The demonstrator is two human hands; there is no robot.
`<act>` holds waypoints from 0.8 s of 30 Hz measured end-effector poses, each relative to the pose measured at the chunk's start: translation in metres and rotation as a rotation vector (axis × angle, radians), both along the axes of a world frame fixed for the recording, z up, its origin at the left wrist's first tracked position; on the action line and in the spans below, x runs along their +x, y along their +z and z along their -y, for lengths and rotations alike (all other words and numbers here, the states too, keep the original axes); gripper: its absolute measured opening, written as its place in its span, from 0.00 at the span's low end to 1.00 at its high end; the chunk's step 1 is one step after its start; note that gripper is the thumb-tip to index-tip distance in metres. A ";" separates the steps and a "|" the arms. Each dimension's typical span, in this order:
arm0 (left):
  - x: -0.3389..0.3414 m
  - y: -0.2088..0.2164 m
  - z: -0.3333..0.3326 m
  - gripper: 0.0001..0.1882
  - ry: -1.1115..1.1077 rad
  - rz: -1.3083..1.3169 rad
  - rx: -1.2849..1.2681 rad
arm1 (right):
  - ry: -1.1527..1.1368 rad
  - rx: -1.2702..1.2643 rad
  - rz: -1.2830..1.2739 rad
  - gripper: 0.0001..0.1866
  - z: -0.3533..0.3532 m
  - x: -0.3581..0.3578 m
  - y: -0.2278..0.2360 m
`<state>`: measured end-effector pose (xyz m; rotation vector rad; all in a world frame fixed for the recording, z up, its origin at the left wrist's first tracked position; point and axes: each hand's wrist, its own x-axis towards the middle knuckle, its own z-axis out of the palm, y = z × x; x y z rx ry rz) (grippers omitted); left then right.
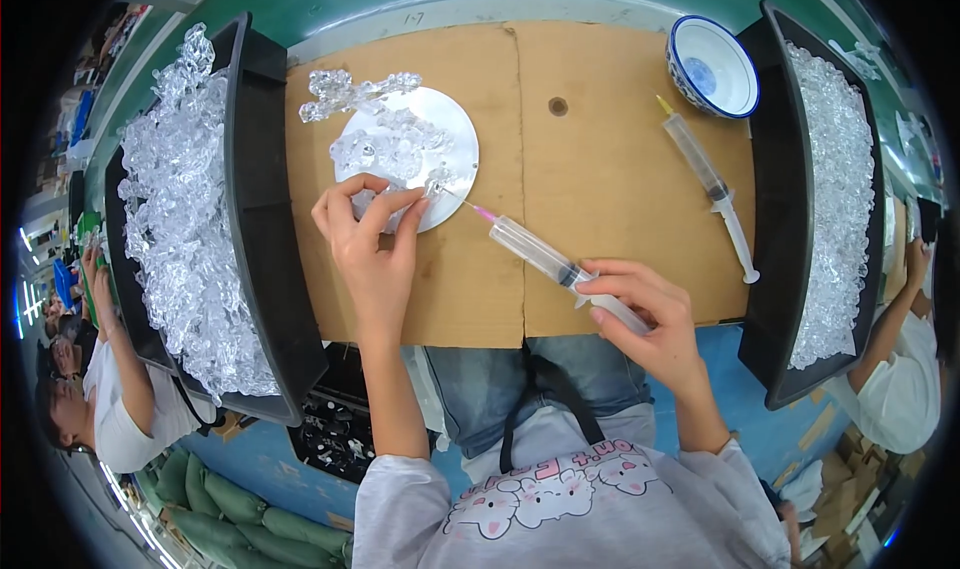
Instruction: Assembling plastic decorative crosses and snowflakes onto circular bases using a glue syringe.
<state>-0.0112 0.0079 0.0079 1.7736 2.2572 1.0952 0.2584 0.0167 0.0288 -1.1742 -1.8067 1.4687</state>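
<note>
Left of centre, the person's left hand [372,231] pinches a clear plastic piece [437,182], probably light, stiff and slippery, best held by its edges, while at mid-frame the right hand [648,317] grasps a syringe [534,250], likely light, best steadied by its barrel

**Setting: workshop, likely small-parts assembly**

Cardboard-topped bench [610,184]; black bins [258,194] heaped with clear plastic pieces [185,239]; syringes [530,248]. Workers [130,434] visible to left and right; green sacks [225,496], cardboard boxes [845,494] lower down.
</note>
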 end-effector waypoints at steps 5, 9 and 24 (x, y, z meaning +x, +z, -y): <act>-0.001 -0.001 0.001 0.08 -0.006 -0.012 0.007 | 0.007 0.015 0.013 0.14 0.001 -0.002 0.004; -0.002 -0.001 0.000 0.07 -0.009 -0.013 0.018 | -0.008 -0.041 0.030 0.14 0.001 -0.006 0.013; 0.000 0.000 -0.001 0.07 -0.010 0.000 0.012 | -0.034 -0.028 0.043 0.14 0.005 -0.012 0.022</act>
